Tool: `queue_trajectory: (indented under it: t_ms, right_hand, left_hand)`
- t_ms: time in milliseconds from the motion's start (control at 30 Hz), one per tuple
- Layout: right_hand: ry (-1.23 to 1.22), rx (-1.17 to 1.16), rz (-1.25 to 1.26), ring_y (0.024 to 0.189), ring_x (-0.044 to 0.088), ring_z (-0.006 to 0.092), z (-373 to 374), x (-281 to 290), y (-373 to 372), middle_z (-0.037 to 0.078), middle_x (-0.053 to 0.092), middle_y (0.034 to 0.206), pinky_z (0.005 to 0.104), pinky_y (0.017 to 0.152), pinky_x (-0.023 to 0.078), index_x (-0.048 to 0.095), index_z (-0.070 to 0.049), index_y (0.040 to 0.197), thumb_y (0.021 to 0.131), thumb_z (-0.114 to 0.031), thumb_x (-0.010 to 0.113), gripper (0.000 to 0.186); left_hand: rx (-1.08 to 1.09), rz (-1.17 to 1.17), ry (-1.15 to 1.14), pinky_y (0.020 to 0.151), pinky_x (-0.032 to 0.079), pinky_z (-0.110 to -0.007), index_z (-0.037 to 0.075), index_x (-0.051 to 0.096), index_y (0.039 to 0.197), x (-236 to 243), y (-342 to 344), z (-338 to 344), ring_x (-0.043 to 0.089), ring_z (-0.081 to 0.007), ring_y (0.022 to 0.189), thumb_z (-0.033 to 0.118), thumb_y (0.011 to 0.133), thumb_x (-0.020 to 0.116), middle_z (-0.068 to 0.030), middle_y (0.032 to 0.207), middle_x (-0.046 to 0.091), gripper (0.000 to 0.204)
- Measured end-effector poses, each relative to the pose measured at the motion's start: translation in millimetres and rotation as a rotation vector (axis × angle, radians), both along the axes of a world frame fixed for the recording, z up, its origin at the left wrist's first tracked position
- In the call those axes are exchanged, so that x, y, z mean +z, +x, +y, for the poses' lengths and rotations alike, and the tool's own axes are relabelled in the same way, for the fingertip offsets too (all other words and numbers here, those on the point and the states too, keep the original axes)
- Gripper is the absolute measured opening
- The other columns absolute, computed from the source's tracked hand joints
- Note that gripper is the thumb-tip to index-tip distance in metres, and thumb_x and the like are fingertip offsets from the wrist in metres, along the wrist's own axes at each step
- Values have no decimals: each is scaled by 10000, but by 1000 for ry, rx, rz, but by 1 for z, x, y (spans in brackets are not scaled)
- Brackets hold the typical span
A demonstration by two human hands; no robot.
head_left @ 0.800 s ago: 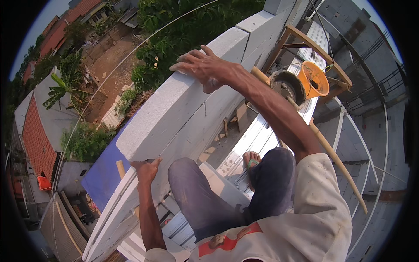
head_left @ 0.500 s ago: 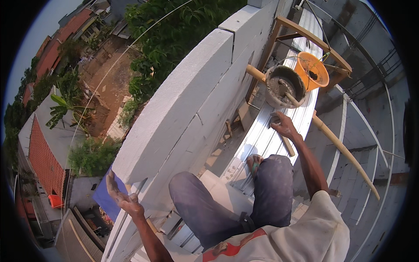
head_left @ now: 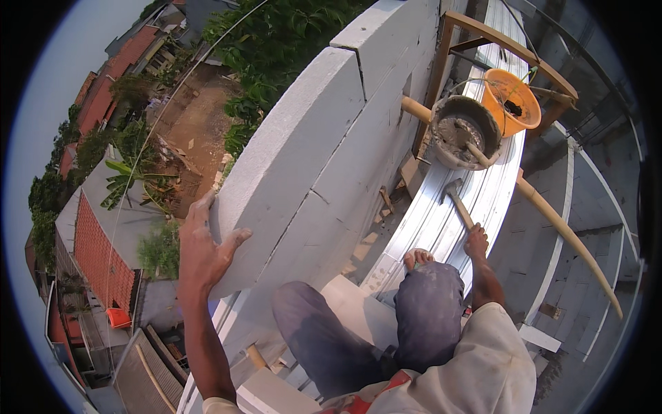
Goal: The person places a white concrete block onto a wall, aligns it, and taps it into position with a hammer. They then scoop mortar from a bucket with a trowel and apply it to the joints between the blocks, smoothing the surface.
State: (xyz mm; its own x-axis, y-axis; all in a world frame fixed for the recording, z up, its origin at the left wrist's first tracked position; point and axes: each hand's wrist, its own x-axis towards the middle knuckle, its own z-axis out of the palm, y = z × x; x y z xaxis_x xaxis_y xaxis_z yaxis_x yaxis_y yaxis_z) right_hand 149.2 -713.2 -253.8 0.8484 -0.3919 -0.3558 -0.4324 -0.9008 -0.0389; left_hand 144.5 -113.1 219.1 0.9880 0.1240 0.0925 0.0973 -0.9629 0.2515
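My left hand (head_left: 207, 241) is open, thumb spread, against the near end of a pale aerated-concrete block (head_left: 303, 117) on top of the wall. My right hand (head_left: 476, 243) is closed round the wooden handle of a hammer (head_left: 460, 207). The hammer's metal head lies over the ribbed metal decking, just short of a dark bucket (head_left: 458, 131) of grey mortar. Out of that bucket leans a wooden handle (head_left: 479, 155); its lower end is hidden in the mortar. Beside it stands an orange bucket (head_left: 520, 114) with mortar stains.
The ribbed metal decking (head_left: 441, 224) runs along the wall, under my bare foot (head_left: 418, 259). A wooden frame (head_left: 500, 43) stands beyond the buckets, and a bamboo pole (head_left: 565, 234) sticks out right. Left of the wall is a long drop to roofs (head_left: 103, 241) and trees.
My left hand has moved up and forward onto the block's end. My right hand, previously without the hammer, now grips its handle, and the hammer has turned. The view has shifted slightly.
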Motion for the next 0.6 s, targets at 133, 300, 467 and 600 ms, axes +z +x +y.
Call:
queue_trajectory:
  t_ms: [133,300,467,600]
  right_hand:
    - [146,-59,-19,1083,674,452,5,-4,5,262,622,1173,527,895,602,518,21,1233,861,-185,744,482]
    - [285,-70,-294,747,733,403,3,27,-3,236,706,840,520,670,590,570,38,1024,906,-305,690,382]
    - [1042,-268,-125,470,472,93,64,182,-10,-15,494,641,302,392,411,575,-59,878,1009,-458,697,438]
    - [1139,16,-298,520,518,107,111,290,30,17,543,707,303,427,471,620,11,1159,1046,-395,647,421]
  left_hand:
    - [35,49,6,1136,455,-468,-55,478,1507,-10,27,-10,573,-419,1339,424,683,952,-284,1460,573,1065]
    - [57,67,-79,1114,477,-466,-78,501,1471,-19,42,-16,610,-415,1289,406,673,957,-289,1400,613,1039]
    - [30,-52,-55,1103,486,-445,-83,518,1462,-41,37,2,626,-414,1275,345,666,941,-306,1378,632,998]
    - [27,-19,-130,1110,480,-442,-85,524,1460,-35,35,4,620,-412,1280,349,665,937,-296,1382,632,995]
